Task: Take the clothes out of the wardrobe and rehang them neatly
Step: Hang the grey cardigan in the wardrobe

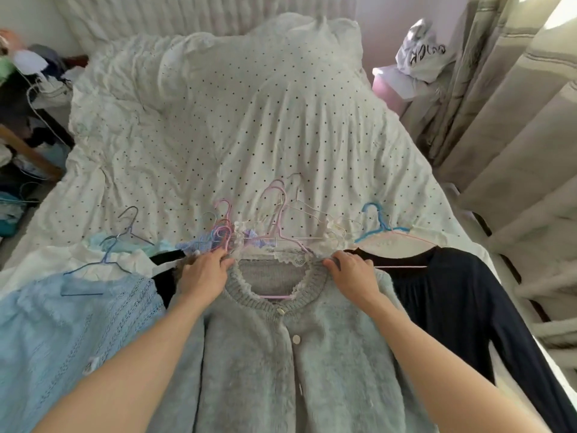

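Note:
A fluffy pale green-grey cardigan (281, 364) lies buttoned on the bed, front up, with a pink hanger (276, 296) showing inside its knitted neckline. My left hand (204, 273) pinches the left shoulder at the collar. My right hand (352, 275) pinches the right shoulder. A light blue knit top (62, 332) on a blue wire hanger (103, 267) lies to the left. A dark navy garment (452, 301) on a pink hanger lies to the right. Several more garments and pink, white and blue hangers (274, 220) are stacked behind the cardigan.
The bed is covered by a white dotted duvet (234, 126) with a pillow at the head. Beige curtains (515, 135) hang on the right. A pink box with a white bag (418, 54) stands by the bed head. Cluttered clothes and a wooden rail (28, 151) fill the left.

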Tool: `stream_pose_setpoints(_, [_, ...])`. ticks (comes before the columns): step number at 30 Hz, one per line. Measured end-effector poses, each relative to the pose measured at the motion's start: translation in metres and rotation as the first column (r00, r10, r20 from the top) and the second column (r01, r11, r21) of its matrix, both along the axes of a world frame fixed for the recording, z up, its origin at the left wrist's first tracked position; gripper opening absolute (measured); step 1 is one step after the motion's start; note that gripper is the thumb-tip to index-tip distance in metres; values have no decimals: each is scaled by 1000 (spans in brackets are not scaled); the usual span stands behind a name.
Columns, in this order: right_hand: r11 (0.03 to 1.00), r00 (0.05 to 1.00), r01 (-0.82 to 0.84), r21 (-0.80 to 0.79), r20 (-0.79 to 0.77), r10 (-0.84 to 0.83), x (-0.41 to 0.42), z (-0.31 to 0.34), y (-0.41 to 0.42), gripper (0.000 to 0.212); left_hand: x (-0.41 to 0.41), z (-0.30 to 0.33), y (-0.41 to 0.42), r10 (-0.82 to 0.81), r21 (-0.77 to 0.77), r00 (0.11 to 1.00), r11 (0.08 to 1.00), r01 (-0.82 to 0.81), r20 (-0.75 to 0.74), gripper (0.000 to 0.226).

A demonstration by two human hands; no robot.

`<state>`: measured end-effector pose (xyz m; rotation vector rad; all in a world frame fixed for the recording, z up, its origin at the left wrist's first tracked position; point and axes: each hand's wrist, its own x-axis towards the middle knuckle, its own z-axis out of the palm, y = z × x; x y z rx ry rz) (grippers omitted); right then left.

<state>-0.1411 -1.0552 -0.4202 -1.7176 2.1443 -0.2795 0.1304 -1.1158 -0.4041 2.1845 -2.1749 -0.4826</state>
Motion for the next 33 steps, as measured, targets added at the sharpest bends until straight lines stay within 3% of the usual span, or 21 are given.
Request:
stream_pose_setpoints(5, [998, 994, 55, 42, 91, -59, 14, -33, -18, 36, 10, -26, -18, 23, -15, 999, 1000, -24, -22, 29])
stream_pose_setpoints(9, [998, 995, 16, 59, 98, -21, 19, -40, -1, 48, 10, -42, -3, -174, 69, 983, 982, 177, -54, 48])
stream_pose_setpoints(14, [989, 993, -117, 94, -16, 119, 22, -24, 19, 58, 11, -45, 19, -382, 92, 923, 922, 376, 53, 57])
stream_pose_setpoints(18, [994, 993, -108, 4, -55, 108, 24, 17, 27, 60, -2, -3, 12, -461, -92, 886, 881, 464, 50, 54])
stream_pose_setpoints(21, [994, 998, -42, -103, -40, 38, 33, 50, 57, 60, -18, 34, 37, -505, -262, 862, 838, 479, -36, 46])
stream_pose_setpoints(25, [987, 994, 84, -137, -63, -93, 43, 77, 122, 73, -32, 50, 102, -595, -243, 784, 798, 551, -179, 49])
stream_pose_setpoints(30, [927, 934, 334, -173, -71, -350, 58, 98, 232, 70, -35, 64, 164, -672, -225, 698, 740, 634, -247, 64])
stream_pose_setpoints(33, [870, 873, 467, -161, -70, -482, 62, 108, 306, 69, -48, 79, 203, -770, -267, 577, 636, 724, -270, 67])
